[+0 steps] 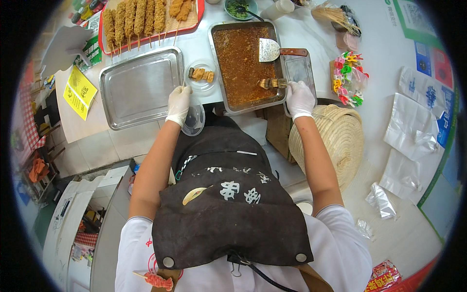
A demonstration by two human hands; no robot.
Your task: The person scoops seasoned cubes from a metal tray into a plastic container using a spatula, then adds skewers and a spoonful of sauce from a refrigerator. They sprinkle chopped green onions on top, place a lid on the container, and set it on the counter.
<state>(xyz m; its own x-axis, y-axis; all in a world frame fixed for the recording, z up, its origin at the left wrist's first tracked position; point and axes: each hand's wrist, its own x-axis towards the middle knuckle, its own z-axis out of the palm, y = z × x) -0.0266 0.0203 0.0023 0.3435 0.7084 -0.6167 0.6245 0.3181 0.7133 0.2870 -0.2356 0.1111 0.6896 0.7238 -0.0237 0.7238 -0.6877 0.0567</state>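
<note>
My left hand (178, 104), in a thin white glove, is closed near a thin stick; browned food pieces (201, 75) rest at a clear round tub (200, 86) just beyond it. Another clear round container (195, 120) is beside that wrist. Gloved likewise, my right hand (300, 99) pinches the stick of a food skewer (272, 83). Its pieces are over the brown sauce in a deep metal tray (228, 109). Across that tray's right rim lies a metal scraper (269, 50) with a wooden handle.
To the left is a flat metal tray (141, 90). Breaded skewers (130, 18) lie on a red-edged tray (160, 36) behind it. A basket of coloured clips (348, 78), bamboo sticks (331, 13) and a green-filled bowl (238, 9) stand at the back. A coiled straw-like basket (335, 141) is below right.
</note>
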